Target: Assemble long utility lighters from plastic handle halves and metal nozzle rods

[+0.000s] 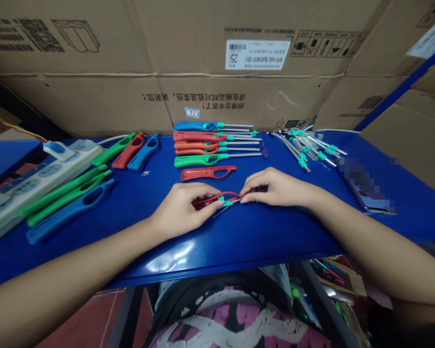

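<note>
**Both hands meet on one red lighter shell at the centre of the frame**

The red lighter shell lies with its long axis from left to right across the frame, low over the blue table. The left hand closes around its left part, fingers curled over the handle loop. The right hand pinches the right end with the fingertips, where a teal piece and a thin metal tube stick out. Both hands touch the shell, one from each side, so neither is nearer than the other.

Just above the hands, a second red shell half lies alone, also left to right. Further up the centre, a row of finished lighters lies parallel, tubes pointing right. In the upper right is a pile of metal tubes with teal ends. At the left are empty shells in green, red and blue, beside a white power strip. Cardboard boxes close the whole back of the table, and a blurred flat object lies at the right.
</note>
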`<state>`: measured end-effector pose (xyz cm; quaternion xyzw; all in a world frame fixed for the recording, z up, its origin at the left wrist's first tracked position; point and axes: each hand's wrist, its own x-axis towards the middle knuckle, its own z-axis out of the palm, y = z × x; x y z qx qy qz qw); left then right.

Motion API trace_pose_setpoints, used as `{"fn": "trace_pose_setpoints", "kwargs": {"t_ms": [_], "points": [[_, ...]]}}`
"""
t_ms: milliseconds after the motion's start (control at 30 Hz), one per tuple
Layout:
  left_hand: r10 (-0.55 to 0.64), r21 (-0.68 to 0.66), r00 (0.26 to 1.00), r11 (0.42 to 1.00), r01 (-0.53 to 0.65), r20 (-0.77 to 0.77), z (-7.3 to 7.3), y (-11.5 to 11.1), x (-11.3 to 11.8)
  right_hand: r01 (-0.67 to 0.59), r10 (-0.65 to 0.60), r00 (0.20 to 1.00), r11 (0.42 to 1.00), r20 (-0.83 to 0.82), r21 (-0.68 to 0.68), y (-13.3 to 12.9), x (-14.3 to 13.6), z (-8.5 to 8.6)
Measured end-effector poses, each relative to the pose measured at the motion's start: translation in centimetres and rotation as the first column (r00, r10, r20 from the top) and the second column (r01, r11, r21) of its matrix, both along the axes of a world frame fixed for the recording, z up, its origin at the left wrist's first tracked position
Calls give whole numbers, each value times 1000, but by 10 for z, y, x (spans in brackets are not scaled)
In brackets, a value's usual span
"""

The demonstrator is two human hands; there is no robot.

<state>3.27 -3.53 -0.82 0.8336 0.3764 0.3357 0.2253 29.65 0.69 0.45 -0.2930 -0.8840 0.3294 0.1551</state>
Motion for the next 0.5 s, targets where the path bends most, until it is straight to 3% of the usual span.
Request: {"fn": "trace_pose_setpoints", "kwargs": {"t_ms": [67, 133, 233, 333, 400, 500], "points": [[22, -22, 1000, 1000, -22, 12, 1, 0, 1, -29, 29, 1000, 999, 0, 45, -2, -1, 0], [62, -142, 997, 988, -54, 54, 0, 1, 2, -49, 47, 999, 992, 18, 115, -3, -3, 0], [107, -360, 984, 932, -50, 140, -2, 5, 4, -57, 42, 996, 977, 75, 205, -5, -4, -1], [121, -460, 977, 887, -27, 176, -4, 8, 4, -52, 24, 993, 968, 114, 246, -5, -4, -2], [115, -424, 980, 905, -37, 161, -5, 7, 4, -45, 14, 993, 965, 119, 258, -4, -4, -2], [76, -184, 994, 981, -60, 81, -4, 3, 2, -40, 15, 995, 968, 103, 247, -5, -4, -2]]}}
